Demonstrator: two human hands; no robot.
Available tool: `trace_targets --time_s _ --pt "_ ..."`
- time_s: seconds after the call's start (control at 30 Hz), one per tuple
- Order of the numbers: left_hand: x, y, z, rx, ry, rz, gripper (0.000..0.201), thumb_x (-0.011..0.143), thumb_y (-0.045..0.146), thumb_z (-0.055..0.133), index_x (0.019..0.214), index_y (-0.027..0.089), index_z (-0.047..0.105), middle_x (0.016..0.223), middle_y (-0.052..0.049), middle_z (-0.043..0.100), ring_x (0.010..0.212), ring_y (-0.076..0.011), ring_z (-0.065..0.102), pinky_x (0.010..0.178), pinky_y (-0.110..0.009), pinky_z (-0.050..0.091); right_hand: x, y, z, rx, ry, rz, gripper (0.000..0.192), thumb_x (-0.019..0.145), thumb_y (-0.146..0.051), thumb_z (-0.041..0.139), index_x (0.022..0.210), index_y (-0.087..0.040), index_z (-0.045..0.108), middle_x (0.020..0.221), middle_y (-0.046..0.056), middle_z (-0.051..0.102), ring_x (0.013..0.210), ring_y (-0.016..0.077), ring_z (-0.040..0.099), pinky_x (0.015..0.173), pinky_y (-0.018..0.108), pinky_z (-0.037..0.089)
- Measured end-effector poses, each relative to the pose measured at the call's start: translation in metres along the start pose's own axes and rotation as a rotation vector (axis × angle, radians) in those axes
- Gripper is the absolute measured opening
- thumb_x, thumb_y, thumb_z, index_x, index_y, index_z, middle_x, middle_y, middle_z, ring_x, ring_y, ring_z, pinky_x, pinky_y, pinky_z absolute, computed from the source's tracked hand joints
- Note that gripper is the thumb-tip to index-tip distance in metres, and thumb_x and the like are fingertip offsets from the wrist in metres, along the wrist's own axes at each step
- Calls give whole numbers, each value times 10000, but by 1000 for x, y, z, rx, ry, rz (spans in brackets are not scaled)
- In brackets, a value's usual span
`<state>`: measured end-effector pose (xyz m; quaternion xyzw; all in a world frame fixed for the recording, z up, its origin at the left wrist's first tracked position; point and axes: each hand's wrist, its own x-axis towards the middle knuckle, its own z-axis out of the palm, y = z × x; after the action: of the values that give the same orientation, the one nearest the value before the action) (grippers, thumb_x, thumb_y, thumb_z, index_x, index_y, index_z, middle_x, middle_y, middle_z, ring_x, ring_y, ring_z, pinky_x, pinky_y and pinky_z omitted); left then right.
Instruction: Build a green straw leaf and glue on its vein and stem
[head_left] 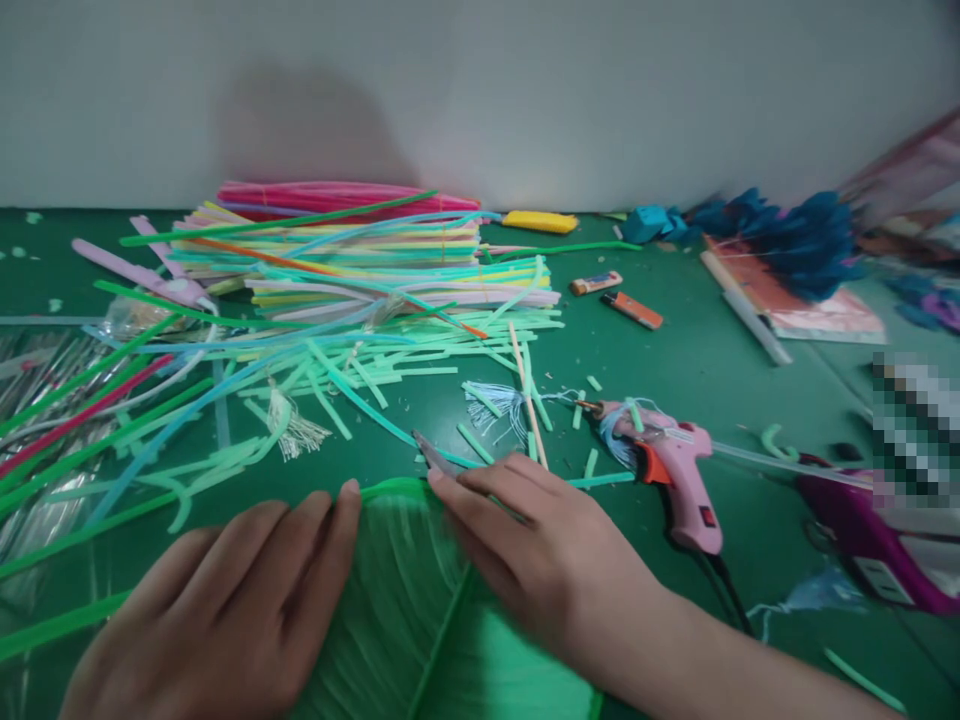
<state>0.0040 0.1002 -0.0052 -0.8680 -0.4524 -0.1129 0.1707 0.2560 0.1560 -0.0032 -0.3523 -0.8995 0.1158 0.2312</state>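
Observation:
A large green artificial leaf (390,590), with a veined, sheer-looking surface and a thicker green rim, lies in front of me at the bottom centre. My left hand (232,600) rests on its left side, fingers stretched out and close together, the thumb hidden. Between the fingers of my right hand (532,540) is a slim pointed metal tool (429,452). Its tip juts out just past the leaf's top edge, and its handle is covered by my hand, so its exact kind does not show. A blue pipe cleaner (367,408) runs behind the tip.
Bundled pipe cleaners (360,250) lie along the wall. A pink glue gun (686,470) lies to the right, its cord trailing forward. Farther back are an orange lighter (634,310) and dark blue petals (802,240). A lilac two-armed tool (142,270) sits at left.

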Motion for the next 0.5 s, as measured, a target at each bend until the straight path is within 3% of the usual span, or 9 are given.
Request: trace_targets --time_s 0.1,0.2,0.3,0.5 --pt "-1 0 -3 49 -80 25 479 923 78 469 1377 178 586 1136 -100 724 942 -267 655 766 -416 489 8 8 1 30 -43 -15 260 984 -132 539 1180 -113 708 914 101 726 818 194 624 722 320 556" --pt "3 0 -2 -85 10 -31 448 934 178 490 1357 272 604 1130 -61 724 1011 -252 668 861 -407 528 14 12 0 -13 -78 -64 238 971 -138 558 1147 -134 719 895 88 715 817 200 621 703 318 530" --pt "10 0 2 -186 102 -50 405 930 274 536 1326 287 619 1128 -59 719 1080 -261 660 948 -425 535 17 12 0 -40 -114 -101 196 977 -172 564 1074 -146 733 852 71 702 755 186 595 643 303 493" --pt "6 -5 7 -192 106 -67 402 943 280 520 1335 266 607 1128 -73 714 1071 -264 662 956 -434 542 18 10 3 -25 -155 -72 218 1011 -201 524 986 -151 735 838 53 682 736 161 583 620 279 461"
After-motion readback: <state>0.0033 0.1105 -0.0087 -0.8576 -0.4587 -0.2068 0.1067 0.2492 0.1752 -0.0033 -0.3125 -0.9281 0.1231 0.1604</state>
